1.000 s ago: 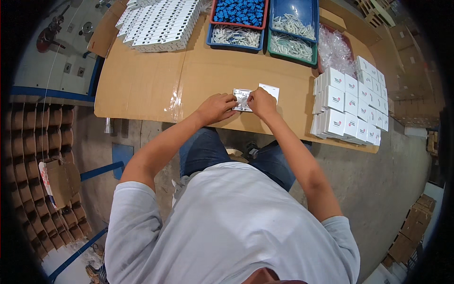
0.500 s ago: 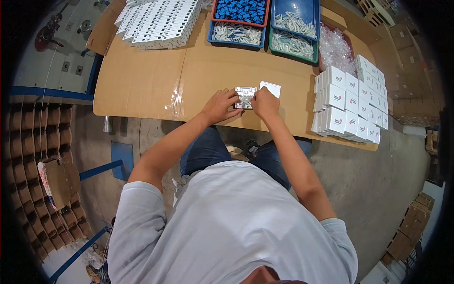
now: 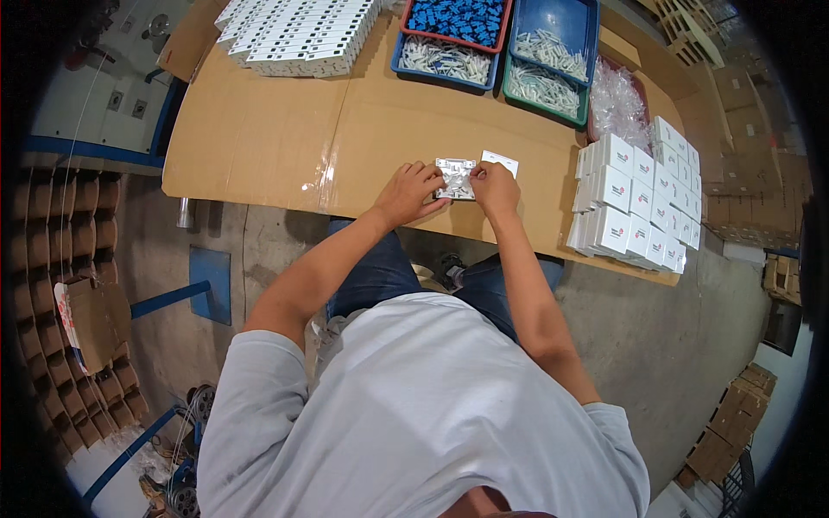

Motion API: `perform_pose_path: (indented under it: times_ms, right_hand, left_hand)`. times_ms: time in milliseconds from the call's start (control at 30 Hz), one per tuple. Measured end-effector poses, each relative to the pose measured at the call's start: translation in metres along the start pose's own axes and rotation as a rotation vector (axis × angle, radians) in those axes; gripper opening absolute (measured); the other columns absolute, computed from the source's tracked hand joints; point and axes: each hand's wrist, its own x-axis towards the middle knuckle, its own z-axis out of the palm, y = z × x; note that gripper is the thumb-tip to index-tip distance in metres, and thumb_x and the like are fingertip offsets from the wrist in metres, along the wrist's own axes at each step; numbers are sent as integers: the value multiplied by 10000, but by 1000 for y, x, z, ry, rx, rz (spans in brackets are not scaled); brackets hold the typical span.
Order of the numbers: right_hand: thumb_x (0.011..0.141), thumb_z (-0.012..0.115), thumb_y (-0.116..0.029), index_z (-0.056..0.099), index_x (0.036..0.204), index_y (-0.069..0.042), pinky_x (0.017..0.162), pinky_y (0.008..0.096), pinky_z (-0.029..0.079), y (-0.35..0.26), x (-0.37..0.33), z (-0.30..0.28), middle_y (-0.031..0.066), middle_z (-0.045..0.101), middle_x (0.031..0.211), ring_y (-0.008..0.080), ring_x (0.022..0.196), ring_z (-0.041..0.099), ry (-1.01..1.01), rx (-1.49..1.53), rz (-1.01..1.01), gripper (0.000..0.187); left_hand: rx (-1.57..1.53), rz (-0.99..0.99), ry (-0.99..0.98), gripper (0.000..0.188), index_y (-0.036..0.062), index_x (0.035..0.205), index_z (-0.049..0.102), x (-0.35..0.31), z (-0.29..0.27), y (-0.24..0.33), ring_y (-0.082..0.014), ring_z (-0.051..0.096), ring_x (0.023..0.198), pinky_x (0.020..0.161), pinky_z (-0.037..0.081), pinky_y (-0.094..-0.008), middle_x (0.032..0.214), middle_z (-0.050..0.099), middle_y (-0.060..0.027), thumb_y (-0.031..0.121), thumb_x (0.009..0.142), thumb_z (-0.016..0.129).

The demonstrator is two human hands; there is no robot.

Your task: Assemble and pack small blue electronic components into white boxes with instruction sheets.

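A small white open plastic housing [image 3: 456, 178] with a shiny, clear-looking middle lies near the table's front edge. Along its left side my left hand [image 3: 408, 192] grips it, fingers on the far part and thumb at the near corner. My right hand [image 3: 496, 190] is closed in a pinch at the housing's right edge. Whatever sits between those fingertips is too small to make out. Just behind the right hand lies a flat white square piece [image 3: 501, 161], partly covered by that hand.
The table [image 3: 250, 155] is covered with cardboard. White boxes [image 3: 635, 198] are stacked at right, and rows of white pieces [image 3: 298, 39] fill the far left. Trays hold blue parts [image 3: 453, 19] and white plugs [image 3: 445, 60]. Clear plastic bags [image 3: 617, 99] lie beyond the boxes.
My right hand has drawn slightly away from the housing's middle, so more of the inside shows. My left hand keeps its hold. The whole view has shifted a little.
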Motion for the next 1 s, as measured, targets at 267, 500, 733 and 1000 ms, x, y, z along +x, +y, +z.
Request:
perform_pose_path:
  times_ms: [267, 500, 733, 1000]
  right_hand:
    - [816, 714, -200, 767, 891, -141, 721, 455, 574, 2, -1, 12, 128, 724, 868, 340, 830, 719, 55, -5, 6, 109]
    - [842, 713, -244, 778, 910, -119, 766, 445, 564, 8, -11, 9, 126, 680, 1003, 327, 898, 700, 70, 74, -62, 156]
    - [807, 775, -289, 798, 881, -107, 768, 432, 567, 7, -6, 3, 132, 705, 963, 328, 878, 706, 49, 85, -73, 198]
    - [787, 783, -266, 796, 872, -90, 742, 423, 573, 16, 13, -2, 148, 740, 866, 324, 819, 722, -111, 126, -61, 196]
  left_hand:
    - [-16, -6, -23, 291, 106, 1022, 662, -3, 2, 0, -280, 577, 1038, 888, 455, -410, 1132, 617, -79, 327, 859, 758]
    - [11, 16, 39, 288, 103, 1029, 663, -3, 2, 2, -283, 578, 1092, 897, 458, -413, 1204, 605, -90, 316, 861, 759]
    - [9, 1, 35, 293, 103, 1020, 665, -1, 0, 3, -285, 571, 1064, 899, 462, -429, 1156, 602, -79, 324, 857, 765]
    - [4, -21, 26, 283, 103, 1017, 680, 0, 0, 5, -286, 571, 1075, 919, 462, -420, 1174, 608, -82, 322, 860, 769]
